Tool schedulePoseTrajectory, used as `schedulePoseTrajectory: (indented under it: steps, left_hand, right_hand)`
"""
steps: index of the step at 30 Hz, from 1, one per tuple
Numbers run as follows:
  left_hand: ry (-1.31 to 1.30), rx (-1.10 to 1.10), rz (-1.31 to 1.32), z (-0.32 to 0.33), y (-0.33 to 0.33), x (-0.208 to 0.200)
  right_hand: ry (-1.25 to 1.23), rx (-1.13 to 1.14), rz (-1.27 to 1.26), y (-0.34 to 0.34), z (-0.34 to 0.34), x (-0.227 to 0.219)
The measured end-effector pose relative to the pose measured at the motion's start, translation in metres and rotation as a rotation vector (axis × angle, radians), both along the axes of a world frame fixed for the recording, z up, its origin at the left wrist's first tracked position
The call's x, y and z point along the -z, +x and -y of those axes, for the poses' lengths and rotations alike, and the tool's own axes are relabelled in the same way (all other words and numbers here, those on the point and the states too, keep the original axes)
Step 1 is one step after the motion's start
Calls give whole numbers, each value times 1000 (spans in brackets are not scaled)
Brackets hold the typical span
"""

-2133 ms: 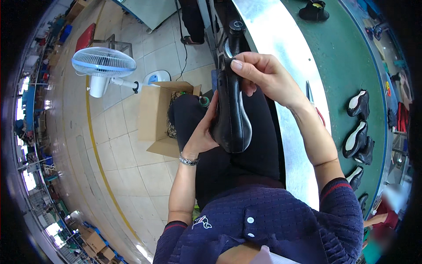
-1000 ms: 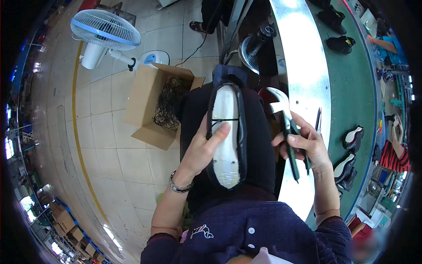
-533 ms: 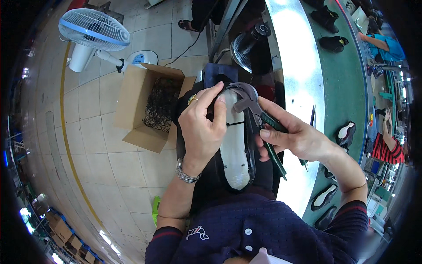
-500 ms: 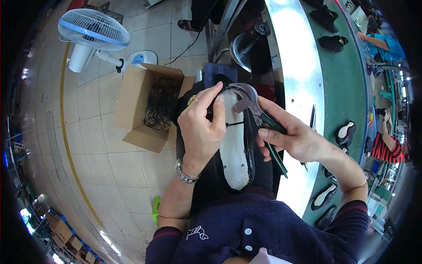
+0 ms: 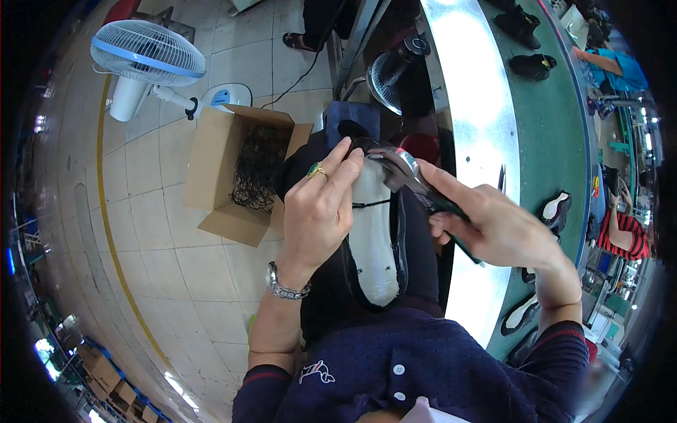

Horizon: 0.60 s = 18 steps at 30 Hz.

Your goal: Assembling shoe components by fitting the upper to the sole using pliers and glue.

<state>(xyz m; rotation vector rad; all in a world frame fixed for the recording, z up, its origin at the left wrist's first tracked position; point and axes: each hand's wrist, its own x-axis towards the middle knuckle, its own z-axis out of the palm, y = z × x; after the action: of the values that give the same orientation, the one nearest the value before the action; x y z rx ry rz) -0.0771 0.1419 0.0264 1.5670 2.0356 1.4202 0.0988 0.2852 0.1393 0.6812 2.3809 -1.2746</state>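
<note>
Sole side up across my lap lies a black shoe upper on a last, its white insole (image 5: 374, 261) showing and a thin dark cord across the middle. My left hand (image 5: 315, 211) lies along the shoe's left edge near the toe, its fingers closed against the black upper (image 5: 357, 143). Wrapped round the green handles of a pair of metal lasting pincers (image 5: 403, 169) is my right hand (image 5: 497, 218). The pincers' head rests at the right side of the toe; its jaws are partly hidden.
A cardboard box (image 5: 211, 162) with a tangle of black cords (image 5: 255, 169) stands at the left, with a fan (image 5: 148, 53) beyond. On my right runs a shiny metal ledge (image 5: 486, 127) beside a green conveyor (image 5: 550, 127) carrying several shoes. Co-workers sit past it.
My right hand has turned the pincers, swinging their handles outward and toward the right. My left fingertips have shifted slightly closer to the toe, now straighter and together.
</note>
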Motion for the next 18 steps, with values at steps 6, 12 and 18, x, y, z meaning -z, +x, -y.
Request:
schedulePoseTrajectory:
  steps: [6, 12, 18]
  left_hand:
    - [-7, 3, -88, 1, -2, 4]
    - [-38, 21, -140, 4, -6, 7]
    - [42, -1, -178, -6, -6, 15]
  right_hand:
    - [384, 305, -511, -31, 22, -5]
    - [549, -76, -310, -28, 12, 7]
    - [497, -5, -154, -17, 20, 54]
